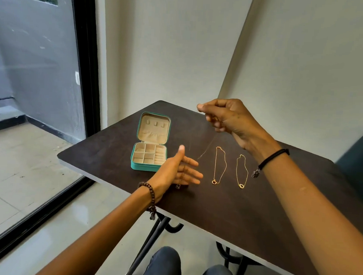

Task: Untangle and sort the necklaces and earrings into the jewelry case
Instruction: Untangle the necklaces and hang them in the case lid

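A teal jewelry case (144, 166) stands open on the dark table (225, 205), its beige compartments showing nothing inside. My right hand (225, 116) is raised over the table and pinches a thin chain (205, 152) that hangs down toward the tabletop. My left hand (180, 169) hovers just right of the case with fingers straight, and a small pendant (178, 186) lies under it. Two gold necklaces lie stretched out side by side: one (220, 165) in the middle, the other (242, 172) further right, each with a ring pendant at its near end.
The table stands in a corner, with a wall behind it and a glass door to the left. A dark chair (356, 163) is at the right edge. My knees (189, 268) show below the table's near edge.
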A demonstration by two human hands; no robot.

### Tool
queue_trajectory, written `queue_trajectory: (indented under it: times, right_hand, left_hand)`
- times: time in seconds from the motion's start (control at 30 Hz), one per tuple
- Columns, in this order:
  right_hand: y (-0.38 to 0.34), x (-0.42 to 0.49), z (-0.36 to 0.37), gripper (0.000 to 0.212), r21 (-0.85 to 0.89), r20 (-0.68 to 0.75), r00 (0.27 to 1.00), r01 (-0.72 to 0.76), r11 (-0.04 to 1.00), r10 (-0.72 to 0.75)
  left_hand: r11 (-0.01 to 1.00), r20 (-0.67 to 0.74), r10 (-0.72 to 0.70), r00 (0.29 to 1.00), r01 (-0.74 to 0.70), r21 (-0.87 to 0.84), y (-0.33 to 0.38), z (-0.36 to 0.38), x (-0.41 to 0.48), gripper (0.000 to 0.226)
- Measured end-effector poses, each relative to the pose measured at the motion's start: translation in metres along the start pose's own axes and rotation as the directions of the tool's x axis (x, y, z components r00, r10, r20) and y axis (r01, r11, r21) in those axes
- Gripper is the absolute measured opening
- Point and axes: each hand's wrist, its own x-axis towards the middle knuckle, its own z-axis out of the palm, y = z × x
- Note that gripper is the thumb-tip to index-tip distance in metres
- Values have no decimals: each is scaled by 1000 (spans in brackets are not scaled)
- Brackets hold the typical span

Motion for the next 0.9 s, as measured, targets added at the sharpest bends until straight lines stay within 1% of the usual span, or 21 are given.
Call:
queue_trajectory:
  times: [0.03,0.07,0.17,0.23,0.27,0.33,0.37,0.5,0.57,0.7,0.8,0.9]
  right_hand:
    - [5,4,1,36,-3,2,1000,-12,1000,12]
    - [11,8,2,38,-4,0,1000,-24,1000,24]
    - [25,20,2,35,-8,-13,998,-55,998,55]
    - [34,29,0,26,-25,-10,998,-70,997,70]
    - [39,34,-2,23,-34,-8,997,-79,996,78]
    - [50,43,-4,23,-54,-1,995,-103,993,103]
    - [57,48,-4,23,-67,1,993,-116,991,117]
    - [89,69,-3,25,-144,2,986,-166,975,168]
    - [106,78,-2,21,-196,10,982,-183,963,189]
    - [138,95,0,18,-295,21,979,-190,937,205]
    - [156,106,2,16,-380,10,983,-164,910,181]
    - [166,115,3,14,-504,21,989,-115,856,145]
  left_hand:
    - [1000,-21,3,1000,-2,20,-1,-1,2,60]
    - [999,-39,9,999,-7,42,-3,-1,3,55]
    - [990,-79,64,995,-53,132,-10,-3,7,24]
    - [977,-105,103,989,-81,198,-16,-3,9,17]
    - [960,-126,135,983,-98,262,-18,-2,11,19]
    - [889,-172,233,957,-138,437,-18,0,14,26]
    - [854,-189,279,941,-153,497,-18,1,17,32]
    - [735,-211,402,891,-177,655,-12,7,30,51]
    - [694,-206,422,883,-169,700,-8,9,35,52]
    - [636,-196,415,888,-130,761,-4,6,51,51]
    - [640,-204,395,896,-109,761,-3,1,63,49]
    - [639,-203,388,899,-105,762,-1,-3,72,46]
